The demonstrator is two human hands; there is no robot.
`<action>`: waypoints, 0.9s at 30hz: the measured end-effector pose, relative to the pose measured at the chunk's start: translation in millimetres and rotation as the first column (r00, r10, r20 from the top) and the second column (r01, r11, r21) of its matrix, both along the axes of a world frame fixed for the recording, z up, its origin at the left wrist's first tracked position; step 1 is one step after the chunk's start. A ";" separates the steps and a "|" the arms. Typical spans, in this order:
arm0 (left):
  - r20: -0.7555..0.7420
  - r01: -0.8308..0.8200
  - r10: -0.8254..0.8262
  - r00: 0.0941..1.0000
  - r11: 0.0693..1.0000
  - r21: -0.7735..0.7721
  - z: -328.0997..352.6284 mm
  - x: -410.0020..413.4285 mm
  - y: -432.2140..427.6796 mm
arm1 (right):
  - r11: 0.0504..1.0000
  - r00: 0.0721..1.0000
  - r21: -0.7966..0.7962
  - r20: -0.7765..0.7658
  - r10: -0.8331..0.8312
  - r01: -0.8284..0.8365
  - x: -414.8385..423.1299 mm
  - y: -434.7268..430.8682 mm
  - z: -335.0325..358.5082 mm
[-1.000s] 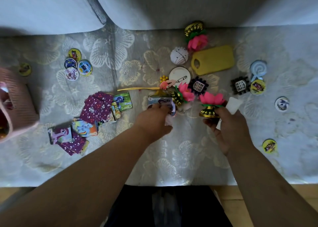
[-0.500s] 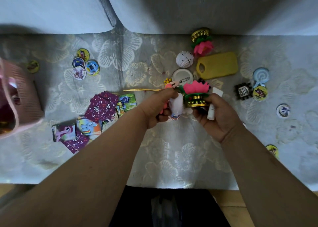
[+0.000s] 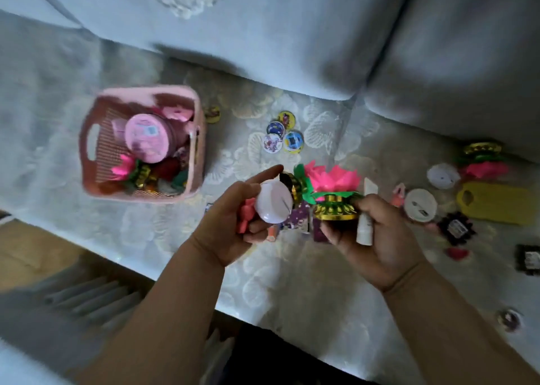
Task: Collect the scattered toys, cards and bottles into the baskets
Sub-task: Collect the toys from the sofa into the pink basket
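Sofa: basket (image 3: 137, 91) contents blurry, tube (image 3: 365, 230) half-hidden in R hand (image 3: 380, 253).

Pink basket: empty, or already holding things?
Already holding things: inside the pink basket sit a pink-lidded tub and a pink lotus toy.

- L hand (image 3: 230, 224): was bare, w/ a broad back and rather short, thick fingers; the picture was blurred, so nails could not be made out.
- R hand (image 3: 377, 244): was bare as well, approx. the same build; a crease line was visible at the wrist.
- L forearm (image 3: 163, 311): was bare skin all the way to the bottom edge of the frame and looked very wide near the camera.
- R forearm (image 3: 455, 326): was the same, bare to the frame edge.
- Clothing: a dark fabric (image 3: 277, 361), approx. black, was seen between both forearms at the bottom; the kind of garment could not be told.
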State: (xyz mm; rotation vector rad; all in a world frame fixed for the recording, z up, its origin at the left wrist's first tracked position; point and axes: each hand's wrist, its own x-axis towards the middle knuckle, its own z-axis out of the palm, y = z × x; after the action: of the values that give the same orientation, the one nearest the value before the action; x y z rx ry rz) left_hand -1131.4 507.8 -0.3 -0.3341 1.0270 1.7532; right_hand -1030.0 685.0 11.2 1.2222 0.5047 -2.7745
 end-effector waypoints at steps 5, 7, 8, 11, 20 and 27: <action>-0.063 -0.198 0.195 0.979 0.979 -0.053 21.6 -43.9 -73.3 | 0.981 0.975 0.005 -0.108 0.194 -0.195 -73.7 -59.3 11.1; -0.074 -0.274 0.268 0.960 0.958 -0.082 24.9 -61.3 -98.7 | 0.965 0.958 0.032 -0.115 0.262 -0.260 -104.4 -81.9 18.9; -0.076 -0.319 0.313 0.947 0.944 -0.083 25.2 -73.7 -117.4 | 0.952 0.945 0.047 -0.109 0.307 -0.304 -124.6 -99.1 21.9; -0.102 -0.402 0.392 0.914 0.910 -0.102 22.1 -95.4 -141.8 | 0.930 0.926 0.110 -0.105 0.363 -0.352 -161.2 -127.1 24.6; -0.478 -0.575 0.326 0.815 0.555 -0.602 -11.8 -149.3 -187.1 | 0.444 0.749 0.677 0.246 0.615 -0.587 -210.0 -194.7 -2.9; -0.559 -0.470 -0.043 0.828 0.492 -0.733 -22.3 -148.8 -177.9 | 0.297 0.797 0.831 0.255 0.547 -0.470 -207.4 -203.7 -23.6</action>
State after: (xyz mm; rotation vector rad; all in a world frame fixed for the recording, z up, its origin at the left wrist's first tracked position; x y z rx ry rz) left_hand -1280.2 330.0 -22.6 -0.6571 2.3707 1.4243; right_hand -1237.4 481.3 -12.4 0.7360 2.0951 -1.9076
